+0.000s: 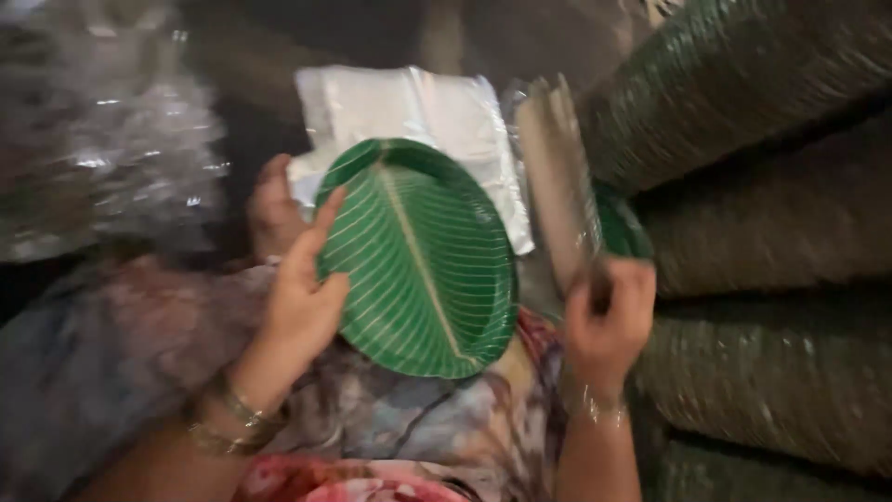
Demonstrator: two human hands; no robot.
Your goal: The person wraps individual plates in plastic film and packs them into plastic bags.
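Observation:
A round green plate (423, 256) printed like a leaf, with pale veins, lies tilted over my lap. My left hand (302, 288) holds its left rim, fingers stretched along the edge. To the right, my right hand (609, 316) is closed on the lower edge of a stack of plates (557, 177) wrapped in clear plastic and standing on edge, their brown backs facing me; a strip of green (621, 228) shows behind them. Bangles sit on both wrists.
A flat white plastic packet (418, 116) lies beyond the green plate. Long stacked rolls of green plates (771, 214) fill the right side. A crumpled clear plastic bag (111, 158) sits at the left. Patterned cloth covers my lap.

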